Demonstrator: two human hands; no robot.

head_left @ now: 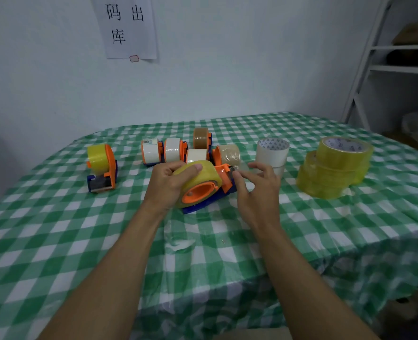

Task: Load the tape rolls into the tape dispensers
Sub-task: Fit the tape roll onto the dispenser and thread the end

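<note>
1. Tape dispenser (pixel 224 185), mid-table and nearest of the lot: blue plastic base, orange plastic hub and frame. Long axis runs near-left to far-right, with the cutter end pointing far-right. The open hub face is turned toward the camera.
2. Yellow tape roll (pixel 203 174) sits on that hub; it is glossy, translucent and cylindrical.
3. Left hand (pixel 166 185) grips the roll, fingers wrapped over the top and thumb on the tread.
4. Right hand (pixel 259 190) is at the cutter end with its thumb tip on the metal blade area and fingers loosely spread. Can't tell if it pinches a tape end.
5. Green-white checked tablecloth (pixel 80 241) lies under a clear, wrinkled plastic film.
6. Loaded yellow dispenser (pixel 102 168) stands upright to the left, well apart.
7. Just behind is a cluster of loaded dispensers (pixel 173 149) with white, beige and brown rolls.
8. To the right are stacked white tape rolls (pixel 273 153), then stacked yellow tape rolls (pixel 335 168).
9. Paper sign (pixel 129 25) is on the wall, with a white shelf (pixel 399 67) far right.
</note>
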